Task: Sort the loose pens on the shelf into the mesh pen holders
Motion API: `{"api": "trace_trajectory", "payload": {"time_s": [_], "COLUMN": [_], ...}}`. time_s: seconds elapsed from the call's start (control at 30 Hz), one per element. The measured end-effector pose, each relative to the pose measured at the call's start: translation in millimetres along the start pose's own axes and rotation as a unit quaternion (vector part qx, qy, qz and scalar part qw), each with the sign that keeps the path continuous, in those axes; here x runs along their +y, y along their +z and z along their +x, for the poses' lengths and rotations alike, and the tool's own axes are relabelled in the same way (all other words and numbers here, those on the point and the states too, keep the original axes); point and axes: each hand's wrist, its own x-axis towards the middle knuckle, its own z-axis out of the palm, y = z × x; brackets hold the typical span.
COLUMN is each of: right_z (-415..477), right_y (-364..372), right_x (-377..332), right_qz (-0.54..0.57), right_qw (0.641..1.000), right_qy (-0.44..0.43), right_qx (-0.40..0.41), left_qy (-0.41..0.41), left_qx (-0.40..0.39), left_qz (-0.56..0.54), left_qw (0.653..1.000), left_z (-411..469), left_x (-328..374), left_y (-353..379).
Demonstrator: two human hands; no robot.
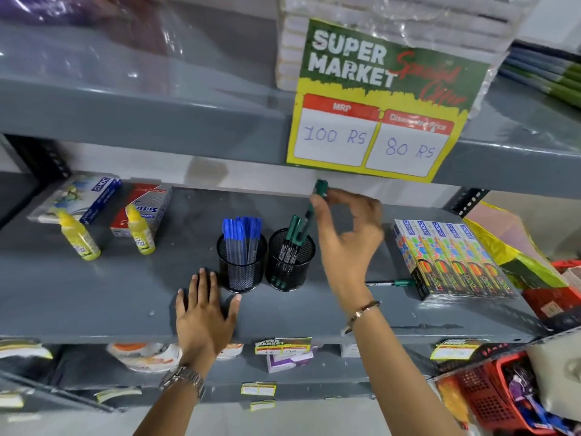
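Observation:
Two black mesh pen holders stand side by side on the grey shelf (94, 294). The left holder (241, 265) is full of several blue-capped pens. The right holder (290, 262) has green-capped pens in it. My right hand (349, 234) pinches a green pen (318, 196) by its top, its lower end slanting into the right holder's mouth. My left hand (204, 316) lies flat on the shelf, fingers spread, just left of the blue holder. One loose green pen (390, 283) lies on the shelf to the right, against the boxes.
Two yellow glue bottles (78, 234) and flat boxes (144, 206) sit at the shelf's left. Colourful pencil boxes (452, 259) lie at the right. A price sign (380, 102) hangs from the shelf above. A red basket (490, 394) sits at lower right.

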Motion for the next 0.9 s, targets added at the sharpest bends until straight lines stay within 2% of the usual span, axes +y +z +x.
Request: {"api": "trace_trajectory", "payload": {"time_s": [0.17, 0.33, 0.6, 0.77, 0.83, 0.9], "right_z": [-4.1, -22.9, -42.1, -42.7, -46.4, -57.9], "right_y": [37.5, 46.3, 53.1, 31.3, 4.7, -27.2], "right_x": [1.6, 41.0, 72.4, 86.4, 103.7, 126.0], "right_qz": [-0.012, -0.104, -0.181, -0.231, -0.285, -0.352], "right_qw": [0.993, 0.976, 0.958, 0.959, 0.949, 0.922], "right_qy": [0.106, 0.172, 0.188, 0.131, 0.111, 0.131], "right_qx": [-0.051, -0.087, -0.116, -0.097, -0.083, -0.1], "left_qy": [-0.001, -0.001, 0.007, 0.011, 0.013, 0.013], "left_qx": [-0.014, -0.002, 0.013, 0.02, 0.021, 0.02], "left_qz": [-0.005, -0.028, -0.011, -0.002, -0.001, -0.001], "left_qw": [1.0, 1.0, 1.0, 1.0, 1.0, 1.0], "left_z": [0.4, 0.2, -0.1, -0.1, 0.1, 0.3], "left_x": [-0.2, 0.8, -1.3, -2.6, -2.0, -1.7], "left_y": [1.6, -1.0, 1.8, 2.9, 3.2, 4.1]}}
